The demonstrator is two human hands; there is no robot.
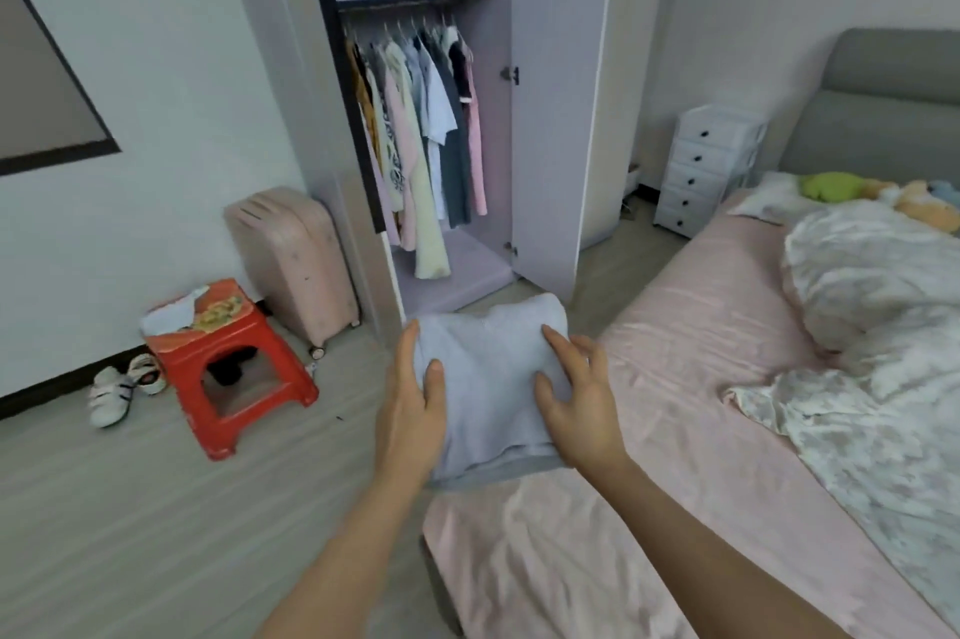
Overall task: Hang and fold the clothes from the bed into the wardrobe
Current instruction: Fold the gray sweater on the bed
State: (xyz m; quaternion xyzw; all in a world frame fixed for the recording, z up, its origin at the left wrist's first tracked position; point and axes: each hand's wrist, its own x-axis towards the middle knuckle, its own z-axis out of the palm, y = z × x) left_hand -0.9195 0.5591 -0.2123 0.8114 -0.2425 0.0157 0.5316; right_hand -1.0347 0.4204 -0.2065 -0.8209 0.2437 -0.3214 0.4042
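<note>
Above bed (649, 378) corner: left hand (415, 410), right hand (582, 399) grip folded garment (488, 378) by sides. Wardrobe (545, 119) open, shirts (421, 129) hanging inside.

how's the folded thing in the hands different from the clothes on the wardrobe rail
The folded garment is one pale blue-grey piece, folded into a compact bundle; the hanging clothes are many pieces in mixed colours: pink, white, grey, cream, yellow. The folded garment is held between the left hand and right hand over the bed corner; the hanging clothes hang full length on hangers inside the open wardrobe. Both are soft fabric clothing.
</note>
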